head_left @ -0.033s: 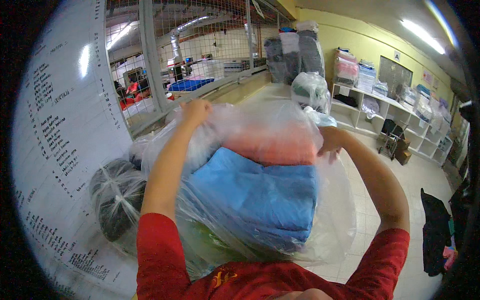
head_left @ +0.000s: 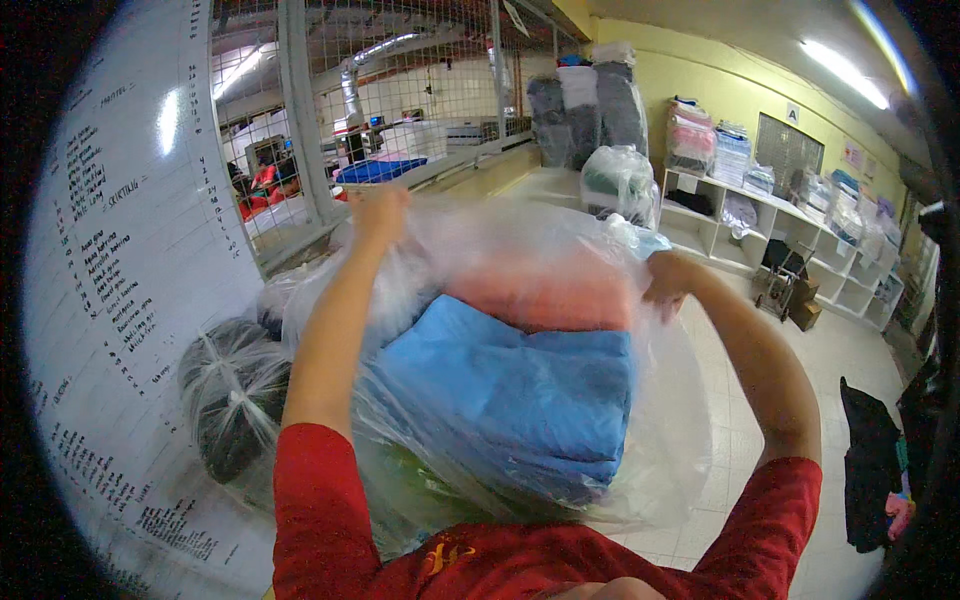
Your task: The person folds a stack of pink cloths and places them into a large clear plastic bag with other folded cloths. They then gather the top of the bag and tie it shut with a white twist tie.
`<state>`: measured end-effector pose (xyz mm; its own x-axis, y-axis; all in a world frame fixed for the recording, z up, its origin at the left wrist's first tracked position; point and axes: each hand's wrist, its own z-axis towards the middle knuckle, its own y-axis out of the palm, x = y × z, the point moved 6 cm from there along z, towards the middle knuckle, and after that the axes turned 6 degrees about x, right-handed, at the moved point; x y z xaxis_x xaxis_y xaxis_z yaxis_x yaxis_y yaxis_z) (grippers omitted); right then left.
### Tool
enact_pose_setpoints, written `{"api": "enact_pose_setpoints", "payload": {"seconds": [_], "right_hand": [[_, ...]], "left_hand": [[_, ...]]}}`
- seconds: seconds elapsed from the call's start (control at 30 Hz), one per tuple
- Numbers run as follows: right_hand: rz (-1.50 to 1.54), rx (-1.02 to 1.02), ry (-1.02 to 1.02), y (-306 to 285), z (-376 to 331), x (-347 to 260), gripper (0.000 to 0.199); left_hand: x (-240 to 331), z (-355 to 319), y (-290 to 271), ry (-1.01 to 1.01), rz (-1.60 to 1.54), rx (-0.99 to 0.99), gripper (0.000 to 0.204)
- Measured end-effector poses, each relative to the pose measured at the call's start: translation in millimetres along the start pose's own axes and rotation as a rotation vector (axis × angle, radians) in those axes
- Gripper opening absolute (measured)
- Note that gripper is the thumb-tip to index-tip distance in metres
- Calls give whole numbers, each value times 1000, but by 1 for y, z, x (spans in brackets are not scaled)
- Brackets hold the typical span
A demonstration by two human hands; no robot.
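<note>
A large see-through plastic bag (head_left: pixel 665 430) surrounds folded cloth in front of me. Inside lie a folded blue cloth (head_left: pixel 520 385) and, behind it, a salmon-orange one (head_left: pixel 545 290). My left hand (head_left: pixel 380 212) is closed on the bag's far left edge, raised above the bundle. At the far right side, my right hand (head_left: pixel 665 282) has its fingers closed on the same plastic. Between the two hands the film stretches, hazy and blurred. Something green shows dimly through plastic below the blue cloth.
Another plastic-wrapped dark bundle (head_left: pixel 235 400) sits at the left, beside a whiteboard (head_left: pixel 130 260) with handwriting. Wire mesh (head_left: pixel 400 90) rises beyond. Wrapped stacks (head_left: pixel 590 110) stand at the back, white cubby shelves (head_left: pixel 740 240) at the right. Black cloth (head_left: pixel 870 465) lies on the tiled floor.
My left hand has shifted slightly up and left, and my right hand slightly right, drawing the plastic a little wider. The folded cloths stay almost in place.
</note>
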<state>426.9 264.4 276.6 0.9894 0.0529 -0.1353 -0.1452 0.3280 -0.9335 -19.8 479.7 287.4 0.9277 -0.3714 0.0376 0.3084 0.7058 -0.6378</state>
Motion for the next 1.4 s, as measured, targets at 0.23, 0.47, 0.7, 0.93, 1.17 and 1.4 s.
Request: {"api": "enact_pose_setpoints", "payload": {"seconds": [0.23, 0.47, 0.7, 0.93, 1.17, 1.4], "right_hand": [[494, 795, 253, -93, 0, 31, 12], [390, 382, -365, -72, -139, -122, 35], [116, -508, -262, 29, -248, -156, 72], [-22, -808, -338, 7, -237, -142, 64], [309, 262, 199, -145, -203, 46, 16], [-54, 527, 33, -194, -166, -20, 14]], "left_hand": [[78, -5, -87, 11, -135, 455, 18], [168, -165, -140, 638, -738, -824, 57], [98, -213, -146, 478, 369, -991, 109], [38, -171, -138, 203, 227, -936, 37], [5, -110, -206, 378, -322, -221, 19], [-20, -115, -210, 141, -248, 249, 16]]}}
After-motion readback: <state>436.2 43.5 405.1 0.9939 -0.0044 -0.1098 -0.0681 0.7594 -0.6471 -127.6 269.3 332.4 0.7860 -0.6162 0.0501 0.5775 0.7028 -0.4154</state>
